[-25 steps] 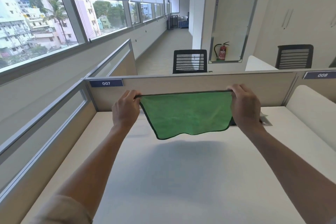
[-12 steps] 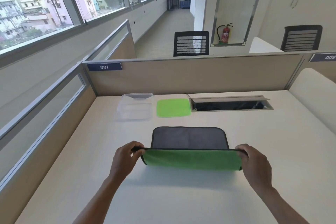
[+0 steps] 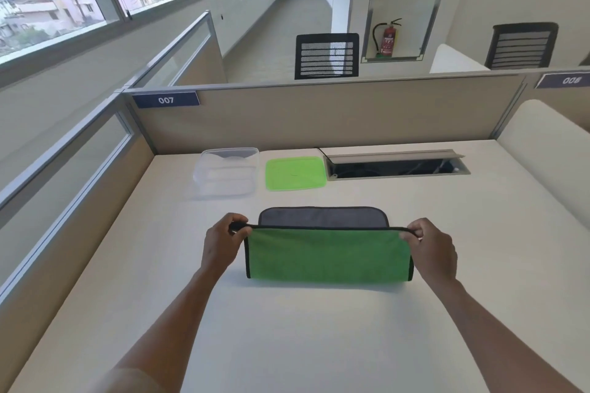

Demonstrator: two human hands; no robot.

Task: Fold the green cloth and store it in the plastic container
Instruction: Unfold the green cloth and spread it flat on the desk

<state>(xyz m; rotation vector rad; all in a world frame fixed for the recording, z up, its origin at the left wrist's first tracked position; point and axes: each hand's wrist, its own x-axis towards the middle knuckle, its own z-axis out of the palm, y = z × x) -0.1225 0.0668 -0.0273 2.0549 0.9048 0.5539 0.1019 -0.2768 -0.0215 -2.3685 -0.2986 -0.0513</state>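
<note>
The green cloth [image 3: 329, 257] lies on the desk with its near half doubled over, green side up; its grey underside shows as a strip behind the fold. My left hand [image 3: 223, 241] pinches the folded edge's left corner. My right hand [image 3: 431, 247] pinches the right corner. The black-trimmed edge is stretched taut between them. A clear plastic container [image 3: 228, 171] stands open at the back of the desk, left of the cloth. Its green lid [image 3: 295, 173] lies flat beside it on the right.
A cable slot with a raised flap [image 3: 396, 164] is set into the desk at the back right. Beige partition walls [image 3: 319, 115] close the back and left sides. A white curved divider [image 3: 549, 150] borders the right. Black chairs stand beyond the partition.
The cloth came down from hanging in the air onto the desk. My hands have drawn its edge toward the far side, so more green covers the grey part.
</note>
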